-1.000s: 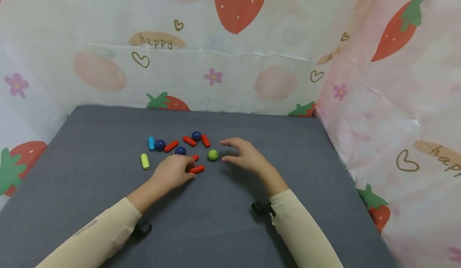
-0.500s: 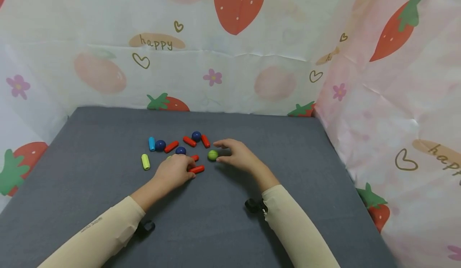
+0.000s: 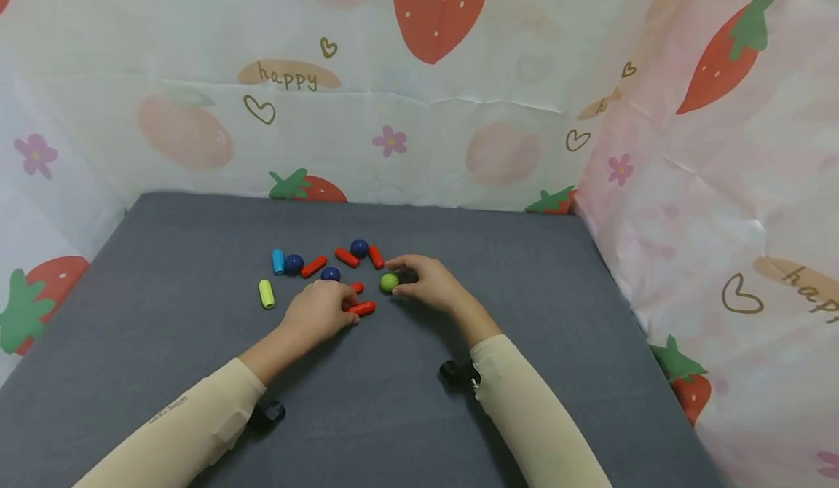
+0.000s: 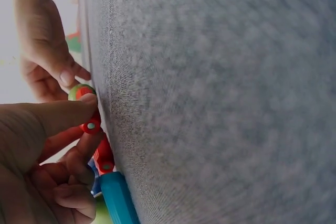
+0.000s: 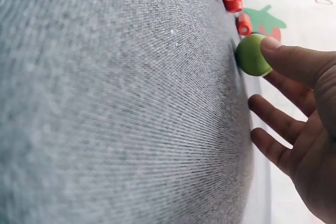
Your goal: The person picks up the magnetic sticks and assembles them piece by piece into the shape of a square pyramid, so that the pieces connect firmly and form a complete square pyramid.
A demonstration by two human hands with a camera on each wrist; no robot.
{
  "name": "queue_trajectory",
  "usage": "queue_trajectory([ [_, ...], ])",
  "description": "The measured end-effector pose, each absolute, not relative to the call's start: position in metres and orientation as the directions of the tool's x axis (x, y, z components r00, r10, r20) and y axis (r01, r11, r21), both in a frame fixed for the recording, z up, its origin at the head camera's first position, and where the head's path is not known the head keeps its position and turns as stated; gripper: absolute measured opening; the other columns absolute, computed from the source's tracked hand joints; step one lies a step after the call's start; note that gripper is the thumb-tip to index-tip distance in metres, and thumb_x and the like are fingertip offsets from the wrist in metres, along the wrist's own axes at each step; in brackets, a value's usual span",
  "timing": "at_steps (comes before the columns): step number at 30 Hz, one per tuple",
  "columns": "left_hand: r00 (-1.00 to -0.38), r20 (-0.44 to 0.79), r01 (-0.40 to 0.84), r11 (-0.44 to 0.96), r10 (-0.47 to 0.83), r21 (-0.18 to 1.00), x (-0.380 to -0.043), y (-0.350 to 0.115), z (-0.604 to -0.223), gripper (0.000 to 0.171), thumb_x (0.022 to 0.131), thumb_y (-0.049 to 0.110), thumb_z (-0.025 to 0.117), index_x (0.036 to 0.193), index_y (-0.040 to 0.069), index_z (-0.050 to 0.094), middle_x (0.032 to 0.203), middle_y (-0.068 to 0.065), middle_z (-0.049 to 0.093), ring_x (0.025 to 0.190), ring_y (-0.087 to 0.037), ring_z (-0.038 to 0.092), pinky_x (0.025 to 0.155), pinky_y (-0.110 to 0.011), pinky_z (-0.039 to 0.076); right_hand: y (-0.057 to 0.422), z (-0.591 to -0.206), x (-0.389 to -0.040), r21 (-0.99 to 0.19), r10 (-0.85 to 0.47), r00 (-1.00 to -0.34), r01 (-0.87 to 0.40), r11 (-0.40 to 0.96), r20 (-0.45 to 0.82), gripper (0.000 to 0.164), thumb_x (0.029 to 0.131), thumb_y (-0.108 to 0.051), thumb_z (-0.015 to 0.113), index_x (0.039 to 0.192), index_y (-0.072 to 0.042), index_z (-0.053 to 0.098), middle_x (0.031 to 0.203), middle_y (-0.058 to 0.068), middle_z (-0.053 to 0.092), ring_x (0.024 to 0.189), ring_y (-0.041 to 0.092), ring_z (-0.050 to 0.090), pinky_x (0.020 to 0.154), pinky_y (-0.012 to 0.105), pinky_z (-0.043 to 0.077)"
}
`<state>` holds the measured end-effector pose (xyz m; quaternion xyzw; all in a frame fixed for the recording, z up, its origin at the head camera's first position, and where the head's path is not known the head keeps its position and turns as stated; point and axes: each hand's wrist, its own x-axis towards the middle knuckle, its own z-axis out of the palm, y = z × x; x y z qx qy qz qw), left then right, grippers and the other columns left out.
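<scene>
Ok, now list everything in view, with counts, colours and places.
Red cylinders: at least five, red, near the middle.
Dark balls: three, dark blue, among the red cylinders.
Blue cylinder: at least one, light blue, back left.
Yellow cylinder: one, yellow-green, leftmost.
Green ball: one, green, rightmost.
Greenish piece: possibly one more, green, mostly hidden, left wrist view.
Cloth: one, grey, under the pieces.
Backdrop: count unclear, strawberry-printed white and pink, behind.
Wrist devices: two, black, beside the sleeves.
Sleeves: two, beige, lower left and lower right.
Left hand: one, pinching the nearest red cylinder.
Right hand: one, at the green ball.
</scene>
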<state>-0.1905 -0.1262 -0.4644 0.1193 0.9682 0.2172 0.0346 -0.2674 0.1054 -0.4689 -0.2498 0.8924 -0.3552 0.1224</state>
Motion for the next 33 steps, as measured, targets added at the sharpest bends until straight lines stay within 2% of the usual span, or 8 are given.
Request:
queue_trajectory([
  [18,-0.978,0.002,0.181,0.837,0.211,0.516,-0.189,-0.127,-0.454,0.016,0.088,0.026,0.083,0.102,0.017,0.080,0.086,0.002,0.070,0.072,-0.014,0.059,0.064,-0.033,0.050,0.101,-0.476,-0.272,-0.667,-0.518,-0.854,-0.358,0.654,-0.049,0.039,0.091,-0.025,0.080,0.129,-0.022,0.072,0.131,-0.001,0.068,0.124,0.021,0.060,0.106,0.044,0.047],
  [28,-0.977,0.000,0.179,0.813,0.215,0.555,-0.190,-0.123,-0.455,0.022,0.089,0.028,0.082,0.109,0.017,0.079,0.089,0.002,0.071,0.073,-0.014,0.059,0.064,-0.033,0.050,0.110,-0.474,-0.266,-0.638,-0.485,-0.874,-0.372,0.674,-0.003,0.037,0.091,-0.025,0.080,0.127,-0.017,0.072,0.128,0.000,0.069,0.124,0.021,0.061,0.108,0.043,0.046],
  [33,-0.978,0.007,0.176,0.815,0.207,0.551,-0.193,-0.119,-0.456,0.021,0.089,0.029,0.081,0.107,0.019,0.080,0.094,0.003,0.074,0.080,-0.014,0.062,0.072,-0.037,0.054,0.120,-0.472,-0.260,-0.644,-0.463,-0.886,-0.360,0.675,0.011,0.037,0.091,-0.026,0.081,0.126,-0.016,0.073,0.126,0.000,0.071,0.122,0.021,0.062,0.106,0.043,0.047],
])
